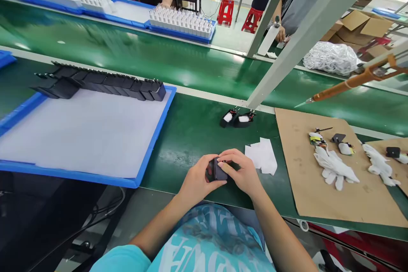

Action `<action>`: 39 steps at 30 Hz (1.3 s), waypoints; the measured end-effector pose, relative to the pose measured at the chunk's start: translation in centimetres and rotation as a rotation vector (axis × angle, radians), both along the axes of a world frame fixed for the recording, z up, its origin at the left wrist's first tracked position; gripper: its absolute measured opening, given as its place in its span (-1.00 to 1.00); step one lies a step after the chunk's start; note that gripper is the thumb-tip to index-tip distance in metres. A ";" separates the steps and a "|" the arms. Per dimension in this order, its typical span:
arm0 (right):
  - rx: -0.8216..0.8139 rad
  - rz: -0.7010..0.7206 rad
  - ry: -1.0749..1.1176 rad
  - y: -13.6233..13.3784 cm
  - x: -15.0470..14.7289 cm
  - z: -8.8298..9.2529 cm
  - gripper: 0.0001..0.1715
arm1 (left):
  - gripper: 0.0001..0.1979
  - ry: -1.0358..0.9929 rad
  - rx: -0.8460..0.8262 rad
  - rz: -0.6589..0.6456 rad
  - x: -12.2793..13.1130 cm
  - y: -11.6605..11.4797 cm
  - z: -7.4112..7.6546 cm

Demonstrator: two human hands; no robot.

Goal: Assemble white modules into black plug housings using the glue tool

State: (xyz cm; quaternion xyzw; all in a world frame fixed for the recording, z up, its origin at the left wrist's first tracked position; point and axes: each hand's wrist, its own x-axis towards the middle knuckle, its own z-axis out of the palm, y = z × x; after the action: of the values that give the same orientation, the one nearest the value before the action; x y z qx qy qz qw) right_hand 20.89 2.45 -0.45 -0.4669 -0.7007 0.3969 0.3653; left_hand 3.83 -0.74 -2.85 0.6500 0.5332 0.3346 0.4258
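Between my two hands, just above the table's near edge, is a small black power adapter housing (219, 171) with short metal pins at its top. My left hand (201, 175) wraps its left side, thumb along the bottom. My right hand (240, 169) closes on it from the right, fingertips pressing near the pins. Behind my hands lie two opened black housings (244, 120) with white parts and wires inside. A torn piece of white paper (263, 156) lies right of my right hand.
At left, a blue tray (156, 140) lined with white holds a row of black adapters (124, 85). Brown cardboard (293, 170) at right carries white gloves (334, 168) and small circuit parts. An orange-brown tool (347, 83) hangs above it. A slanted metal post (306, 38) and co-workers stand beyond.
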 end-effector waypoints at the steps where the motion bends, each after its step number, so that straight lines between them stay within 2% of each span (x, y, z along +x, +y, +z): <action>1: 0.015 0.002 -0.013 -0.1 0.0 -0.1 -0.92 | -0.39 0.002 0.003 -0.006 0.0 0.0 0.0; 9: 0.128 0.014 -0.075 -0.4 0.0 -0.8 -0.88 | -0.36 -0.041 0.012 -0.082 -0.7 -0.1 -0.5; 11: 0.172 -0.024 -0.093 -0.6 -0.2 -0.9 -0.88 | -0.36 -0.103 0.050 -0.088 -0.9 -0.2 -0.7; 14: 0.299 -0.157 -0.131 -1.5 -0.8 -0.9 -0.93 | -0.47 -0.141 0.113 -0.100 -0.9 -0.5 -0.9; 17: 0.433 -0.247 -0.233 -3.2 -1.3 -0.8 -0.94 | -0.55 -0.076 0.162 -0.085 -0.5 -0.8 -1.1; 20: 0.464 -0.241 -0.373 -4.9 -1.2 -0.9 -0.88 | -0.58 0.005 0.258 -0.040 -0.1 -0.9 -1.2; 23: 0.521 -0.235 -0.509 -5.8 -0.4 -1.4 -0.69 | -0.57 0.010 0.253 -0.138 -0.5 -0.8 -0.9; 26: 0.587 -0.219 -0.547 -5.8 0.6 -1.7 -0.64 | -0.57 -0.120 0.156 -0.286 -1.5 -0.4 -0.3; 28: 0.605 -0.203 -0.514 -5.8 1.2 -1.4 -0.60 | -0.60 -0.235 0.143 -0.221 -2.1 -0.1 -0.1; 31: 0.643 -0.288 -0.420 -6.3 1.7 -0.7 -0.44 | -0.67 -0.407 0.114 0.047 -2.4 0.1 -0.1; 33: 0.650 -0.304 -0.390 -6.9 1.5 -0.8 -0.42 | -0.68 -0.486 0.068 0.175 -2.4 0.1 -0.2; 36: 0.569 -0.165 -0.405 -7.6 0.7 -1.8 -0.59 | -0.65 -0.498 0.046 0.230 -2.3 0.0 -0.4; 39: 0.466 -0.136 -0.386 -7.8 0.2 -2.5 -0.65 | -0.64 -0.464 0.045 0.222 -2.2 -0.1 -0.5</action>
State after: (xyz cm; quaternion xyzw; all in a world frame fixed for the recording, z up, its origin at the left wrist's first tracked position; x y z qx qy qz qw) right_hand 21.14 -5.30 -2.91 -0.4831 -0.7965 0.1041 0.3484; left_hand 1.65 -0.81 -3.30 0.5026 0.4818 0.5313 0.4828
